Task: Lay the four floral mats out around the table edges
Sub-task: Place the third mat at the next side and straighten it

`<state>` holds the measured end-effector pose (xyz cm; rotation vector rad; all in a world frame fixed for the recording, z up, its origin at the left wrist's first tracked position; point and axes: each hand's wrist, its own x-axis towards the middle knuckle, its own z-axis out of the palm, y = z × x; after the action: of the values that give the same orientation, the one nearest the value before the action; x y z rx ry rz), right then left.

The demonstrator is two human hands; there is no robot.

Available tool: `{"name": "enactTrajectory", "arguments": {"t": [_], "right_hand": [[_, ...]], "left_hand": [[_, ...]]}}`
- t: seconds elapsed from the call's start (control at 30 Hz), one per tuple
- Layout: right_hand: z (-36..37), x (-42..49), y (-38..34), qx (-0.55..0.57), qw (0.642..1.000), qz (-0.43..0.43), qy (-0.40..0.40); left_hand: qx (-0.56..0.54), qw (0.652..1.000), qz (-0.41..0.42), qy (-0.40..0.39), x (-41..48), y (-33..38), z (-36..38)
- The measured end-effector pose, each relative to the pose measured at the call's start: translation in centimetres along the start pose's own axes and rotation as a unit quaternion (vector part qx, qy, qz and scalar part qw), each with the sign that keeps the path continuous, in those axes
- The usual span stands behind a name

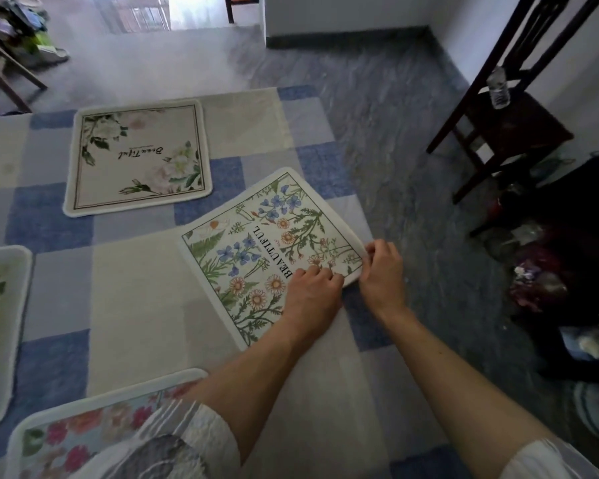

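One wildflower mat [242,250] edge hides beneath left hand [312,292].

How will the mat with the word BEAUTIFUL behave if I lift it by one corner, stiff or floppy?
Probably floppy: the BEAUTIFUL mat looks thin, and its corner seems to bend where the right hand pinches it. It is likely light for its size, being so thin. On the checked cloth it may drag rather than slide.

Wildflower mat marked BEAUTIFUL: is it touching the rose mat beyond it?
Apart. The head view shows a strip of blue checked tablecloth between the far corner of the wildflower mat and the near right corner of the rose mat.
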<state>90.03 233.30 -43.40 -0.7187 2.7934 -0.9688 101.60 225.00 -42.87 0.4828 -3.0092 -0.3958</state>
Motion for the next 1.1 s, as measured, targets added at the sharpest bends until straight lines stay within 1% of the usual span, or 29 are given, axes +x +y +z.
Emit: {"name": "enactTrajectory", "arguments": {"t": [0.17,0.3,0.37,0.57,0.73,0.97,1.1], "right_hand": [[-0.1,0.5,0.4,-0.013,1.000,0.003,-0.003],[0.6,-0.4,0.1,-0.049,0.996,0.039,-0.056],[1.0,-1.4,-0.1,-0.074,0.993,0.043,-0.079],[0.3,-4.0,-1.0,-0.112,0.989,0.023,-0.098],[-0.7,-6.2,-2.8,-0.106,0.990,-0.031,-0.091],[-0.1,-12.2,-6.3,-0.090,0.984,-0.096,-0.119],[-0.5,-15.8,-8.1,-0.079,0.981,-0.106,-0.139]], "left_hand": [[-0.007,1.000,-0.006,0.000,0.8,0.3,0.5],[-0.007,1.000,-0.014,0.007,-0.4,-0.8,0.7],[-0.003,1.000,-0.028,0.013,-1.1,-1.7,0.6],[0.017,0.997,-0.065,0.040,-3.0,-3.7,-2.3],[0.004,0.992,-0.101,0.073,-6.1,-5.0,-5.4],[0.016,0.987,-0.123,0.099,-13.4,-6.6,-7.8],[0.009,0.986,-0.122,0.113,-18.0,-7.8,-9.3]]}}
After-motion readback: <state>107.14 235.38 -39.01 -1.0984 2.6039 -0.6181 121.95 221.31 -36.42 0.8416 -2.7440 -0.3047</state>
